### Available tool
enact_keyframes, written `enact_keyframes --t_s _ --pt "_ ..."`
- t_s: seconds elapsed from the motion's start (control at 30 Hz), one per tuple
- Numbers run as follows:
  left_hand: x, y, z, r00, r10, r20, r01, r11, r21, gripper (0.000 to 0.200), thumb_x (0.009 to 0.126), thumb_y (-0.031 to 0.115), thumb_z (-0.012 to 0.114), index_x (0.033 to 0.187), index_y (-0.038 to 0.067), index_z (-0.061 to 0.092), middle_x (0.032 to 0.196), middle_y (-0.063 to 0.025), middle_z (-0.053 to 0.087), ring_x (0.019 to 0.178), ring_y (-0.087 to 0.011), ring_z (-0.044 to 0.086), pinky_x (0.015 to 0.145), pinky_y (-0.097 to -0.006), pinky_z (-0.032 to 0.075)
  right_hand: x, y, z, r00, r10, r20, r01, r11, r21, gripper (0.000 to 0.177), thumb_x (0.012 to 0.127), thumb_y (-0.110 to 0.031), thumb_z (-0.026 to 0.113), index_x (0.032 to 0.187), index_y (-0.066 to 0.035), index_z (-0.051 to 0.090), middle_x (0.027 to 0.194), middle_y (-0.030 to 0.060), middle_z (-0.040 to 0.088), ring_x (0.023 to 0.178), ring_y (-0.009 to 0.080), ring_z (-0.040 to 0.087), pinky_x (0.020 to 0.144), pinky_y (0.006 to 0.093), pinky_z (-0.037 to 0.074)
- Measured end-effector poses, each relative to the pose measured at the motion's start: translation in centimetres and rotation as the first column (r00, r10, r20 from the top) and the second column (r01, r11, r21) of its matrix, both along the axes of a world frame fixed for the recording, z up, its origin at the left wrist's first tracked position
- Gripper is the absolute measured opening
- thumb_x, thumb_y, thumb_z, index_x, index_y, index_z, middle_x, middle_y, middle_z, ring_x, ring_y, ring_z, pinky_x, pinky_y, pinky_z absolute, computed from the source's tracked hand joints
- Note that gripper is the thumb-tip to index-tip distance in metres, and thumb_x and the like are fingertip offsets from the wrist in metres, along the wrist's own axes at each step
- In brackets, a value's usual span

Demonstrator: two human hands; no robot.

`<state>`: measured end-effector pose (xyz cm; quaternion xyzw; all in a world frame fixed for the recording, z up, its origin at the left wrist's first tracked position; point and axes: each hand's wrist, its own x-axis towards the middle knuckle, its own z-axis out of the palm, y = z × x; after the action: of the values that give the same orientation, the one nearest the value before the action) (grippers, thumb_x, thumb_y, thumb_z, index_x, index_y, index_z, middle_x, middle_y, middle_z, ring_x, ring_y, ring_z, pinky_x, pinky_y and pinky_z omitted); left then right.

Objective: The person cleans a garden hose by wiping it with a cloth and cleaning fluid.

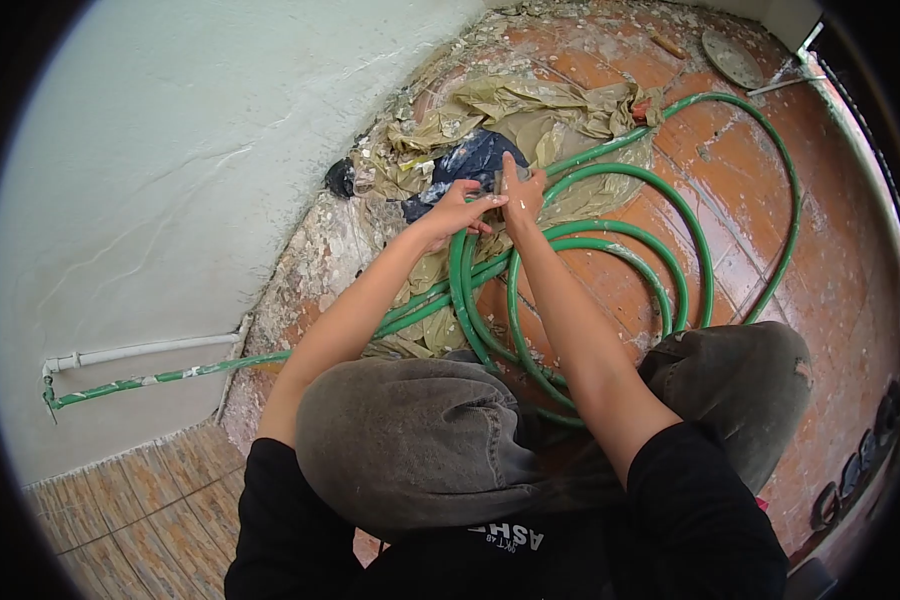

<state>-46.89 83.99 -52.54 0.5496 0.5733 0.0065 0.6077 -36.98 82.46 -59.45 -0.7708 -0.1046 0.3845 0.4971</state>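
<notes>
At 12 o'clock from the knees, locate both hands meeting over the green hose. Note the left hand clenched round the hose at the gathering point of the loops. Note the right hand just beside it at 3 o'clock, holding a small grey piece in a pinch grip. Cannot tell whether a fitting or the hose end itself.

Trace the hose: several wide loops lying flat on the red tiled floor, sweeping from the hands out to 2 o'clock and back under the forearms. Follow one run toward 9 o'clock along the foot of the wall, just below a white pipe. Beyond the hands at 12 o'clock, observe crumpled tan sheeting and a dark blue bag, touching each other. At 1 o'clock, well apart, a round disc.

Step in hand, by judgement: working the small grey piece against the hose, either seating or freeing it. Not yet complete, judging by both grips engaged.

Next move, by judgement: hold the left grip firm against twisting. Turn or press with the right only. Guard against loops springing loose and against floor grit entering the joint.
</notes>
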Motion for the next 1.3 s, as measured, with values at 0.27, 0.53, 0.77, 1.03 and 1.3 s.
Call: enact_keyframes --t_s 0.27,0.53,0.77,1.03,1.3 --pt "-1.4 0.8 0.0 0.997 -0.063 0.036 0.065 0.995 -0.075 0.072 0.070 0.034 0.068 0.120 0.001 0.028 0.102 -0.0105 0.048 0.079 -0.0128 0.054 0.071 -0.0254 0.042 -0.3 -1.5 0.7 0.602 0.562 0.567 -0.434 0.826 -0.359 0.042 0.072 -0.036 0.058 0.098 -0.005 0.046 0.098 0.0171 0.050 0.096 0.0331 0.049 0.083 0.0422 0.037" --pt "-1.0 -1.4 0.0 0.986 0.042 0.163 -0.056 0.995 0.081 0.080 0.071 0.030 0.068 0.129 0.001 0.020 0.103 -0.0091 0.051 0.092 -0.0125 0.049 0.074 -0.0248 0.039 -1.6 1.6 -0.4 0.510 0.294 0.809 -0.471 0.882 -0.024 0.024 0.073 -0.016 0.052 0.094 -0.006 0.048 0.093 0.0145 0.048 0.091 0.0305 0.048 0.086 0.0458 0.034" --pt "-0.8 -2.2 -0.7 0.949 0.227 0.217 -0.281 0.923 0.263 0.066 0.079 0.027 0.060 0.127 0.001 0.024 0.102 -0.0125 0.053 0.089 -0.0131 0.051 0.074 -0.0239 0.040 -3.1 3.4 0.8 0.566 0.278 0.776 -0.405 0.914 -0.032 0.024 0.074 -0.024 0.055 0.090 -0.008 0.047 0.090 0.0109 0.047 0.089 0.0288 0.048 0.075 0.0405 0.037" --pt "-1.4 -1.2 -2.0 0.923 0.368 0.111 -0.378 0.813 0.442 0.047 0.077 0.030 0.062 0.110 0.001 0.046 0.090 -0.0086 0.055 0.074 -0.0103 0.053 0.062 -0.0230 0.041 -5.0 2.1 1.4 0.856 0.297 0.424 -0.271 0.955 -0.121 0.022 0.076 -0.021 0.054 0.093 -0.011 0.045 0.095 0.0110 0.045 0.092 0.0277 0.046 0.075 0.0400 0.037" --pt "-0.8 -1.6 -0.3 0.883 0.401 0.243 -0.465 0.815 0.344 0.034 0.079 0.030 0.060 0.099 0.004 0.053 0.074 -0.0016 0.055 0.055 -0.0065 0.046 0.046 -0.0199 0.032 -5.0 2.9 1.7 0.785 0.200 0.586 -0.215 0.976 -0.046 0.023 0.072 -0.017 0.057 0.091 -0.012 0.046 0.090 0.0080 0.046 0.088 0.0265 0.046 0.072 0.0388 0.037"
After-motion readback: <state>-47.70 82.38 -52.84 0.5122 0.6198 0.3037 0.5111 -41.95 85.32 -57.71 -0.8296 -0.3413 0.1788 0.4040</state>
